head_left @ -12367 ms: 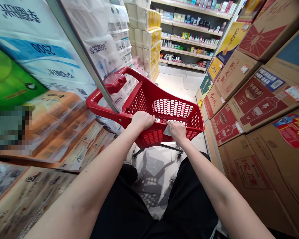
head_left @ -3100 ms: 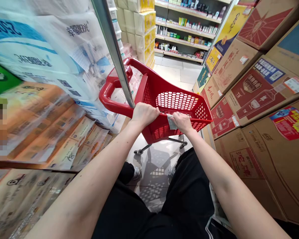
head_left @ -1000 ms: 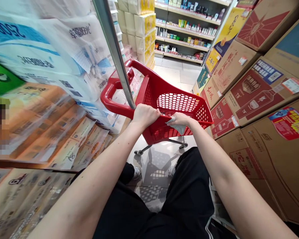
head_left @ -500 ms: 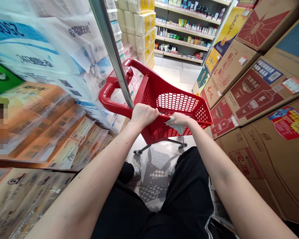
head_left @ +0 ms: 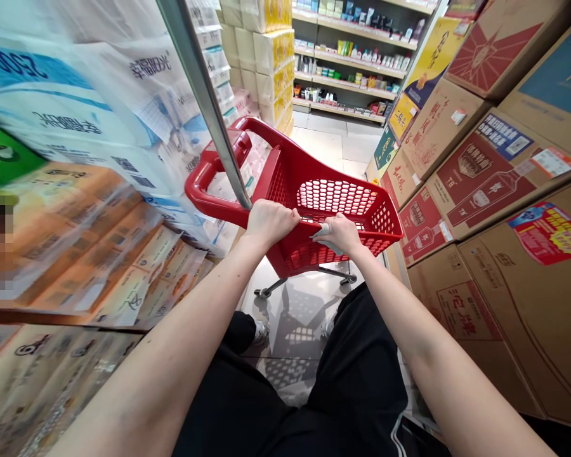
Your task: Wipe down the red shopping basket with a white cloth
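A red plastic shopping cart [head_left: 314, 166] stands side-on in front of me, its handle end to the left and its perforated basket to the right. My left hand [head_left: 272, 222] is wrapped round the cart's near rim, close to the foot of a metal pole. Farther right along the same rim, my right hand [head_left: 340, 233] is closed on a pale grey cloth [head_left: 327, 240] and presses it against the rim. The cart's wheels [head_left: 262, 293] rest on the tiled floor, near my shoes.
The metal pole [head_left: 204, 95] rises on the left, across the cart's handle. Stacked tissue packs [head_left: 118, 127] crowd the left side. Cardboard cartons [head_left: 485, 171] are piled on the right. Shelves of bottles and tubes [head_left: 356, 51] stand at the back, beyond the pale floor [head_left: 335, 136].
My right hand has slid slightly left along the rim with the cloth, and its wrist is now more bent. The left hand keeps its hold on the cart. My view has shifted slightly.
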Demonstrator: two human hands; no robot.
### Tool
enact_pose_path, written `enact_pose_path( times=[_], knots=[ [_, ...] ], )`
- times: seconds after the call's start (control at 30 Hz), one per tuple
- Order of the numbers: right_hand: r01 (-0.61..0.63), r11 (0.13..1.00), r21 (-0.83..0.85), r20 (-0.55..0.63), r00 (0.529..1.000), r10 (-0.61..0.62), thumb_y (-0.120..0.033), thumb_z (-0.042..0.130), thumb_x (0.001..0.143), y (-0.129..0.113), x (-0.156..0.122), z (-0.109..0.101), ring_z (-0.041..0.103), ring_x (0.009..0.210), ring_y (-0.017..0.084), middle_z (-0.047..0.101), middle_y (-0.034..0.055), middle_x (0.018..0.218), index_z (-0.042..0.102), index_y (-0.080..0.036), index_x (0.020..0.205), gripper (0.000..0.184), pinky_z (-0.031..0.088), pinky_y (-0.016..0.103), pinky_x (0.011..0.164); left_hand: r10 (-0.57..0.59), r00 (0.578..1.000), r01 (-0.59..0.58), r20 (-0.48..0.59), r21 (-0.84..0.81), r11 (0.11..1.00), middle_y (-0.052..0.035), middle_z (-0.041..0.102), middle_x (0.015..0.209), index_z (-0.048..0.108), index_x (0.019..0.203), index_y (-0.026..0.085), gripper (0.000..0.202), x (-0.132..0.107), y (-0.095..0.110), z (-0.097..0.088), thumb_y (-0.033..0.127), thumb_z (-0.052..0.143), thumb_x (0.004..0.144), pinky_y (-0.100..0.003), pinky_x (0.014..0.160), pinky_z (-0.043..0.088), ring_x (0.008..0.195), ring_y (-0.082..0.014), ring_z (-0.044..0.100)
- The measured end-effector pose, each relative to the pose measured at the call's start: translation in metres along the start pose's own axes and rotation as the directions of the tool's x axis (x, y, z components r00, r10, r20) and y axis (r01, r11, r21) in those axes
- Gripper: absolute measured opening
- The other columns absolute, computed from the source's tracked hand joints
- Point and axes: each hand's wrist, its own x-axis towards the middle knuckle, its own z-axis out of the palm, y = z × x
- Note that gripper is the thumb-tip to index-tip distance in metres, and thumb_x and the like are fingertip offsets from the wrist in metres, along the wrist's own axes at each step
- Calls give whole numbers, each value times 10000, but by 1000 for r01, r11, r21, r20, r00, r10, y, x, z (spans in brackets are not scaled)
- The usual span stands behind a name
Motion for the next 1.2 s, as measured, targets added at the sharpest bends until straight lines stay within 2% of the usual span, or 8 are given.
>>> enact_pose_path(
  times=[0.23,0.33,0.47,0.67,0.83,1.03,1.1,1.2],
  knots=[
    [62,997,-38,-85,994,-65,-695,477,855,4,-5,7,537,976,220,671,81,919,605,-191,947,528,315,281,659,1,1000,-1,-10,-3,1000,-203,699,702,758,766,72,560,-1,1,1,283,268,937,-371,599,337,715,-292,676],
    [104,993,-60,-77,991,-109,-693,416,885,7,-6,7,541,975,212,667,77,910,605,-194,967,539,299,272,652,-3,1000,3,0,-15,1000,-202,699,703,757,770,69,562,-1,2,1,282,266,942,-371,608,339,723,-300,677],
    [94,992,-86,-50,994,-98,-659,288,942,7,-3,6,580,849,182,679,69,892,616,-195,981,569,263,268,625,3,1000,-3,10,-18,1000,-198,696,697,761,785,71,569,-1,2,-1,279,256,946,-369,612,339,731,-301,679],
    [63,993,-102,-20,998,-65,-679,255,937,5,-2,6,601,748,175,703,78,870,625,-181,988,622,215,277,596,-4,1000,4,-6,-29,1000,-198,691,686,764,783,73,570,-2,1,0,286,260,943,-373,615,342,731,-300,674],
    [0,996,-94,-131,991,-12,-668,291,935,-9,-3,14,589,802,192,691,91,896,608,-176,948,586,243,287,624,6,1000,-7,-25,-29,1000,-194,691,679,759,764,74,560,-1,-5,6,286,270,937,-369,612,341,716,-290,674],
    [19,998,-53,-359,933,-37,-534,287,996,-50,8,24,562,844,205,662,79,894,576,-178,930,463,287,303,711,7,1000,-7,-19,-22,1000,-194,697,699,752,753,77,534,1,-6,6,258,281,930,-371,597,335,714,-298,674],
    [61,997,-50,-363,929,-75,-517,282,1003,-54,13,24,561,826,194,659,70,887,574,-180,930,452,283,301,695,10,1000,-11,-21,-29,1000,-196,695,696,751,747,77,533,1,-5,5,254,283,932,-373,595,333,710,-302,674],
    [150,987,-61,-310,937,-161,-526,276,1004,-44,17,20,565,792,170,661,54,880,577,-181,923,465,260,295,642,8,999,-10,-33,-51,999,-198,695,697,748,744,76,529,-1,-2,3,266,293,936,-380,609,336,709,-303,671]
  ],
)
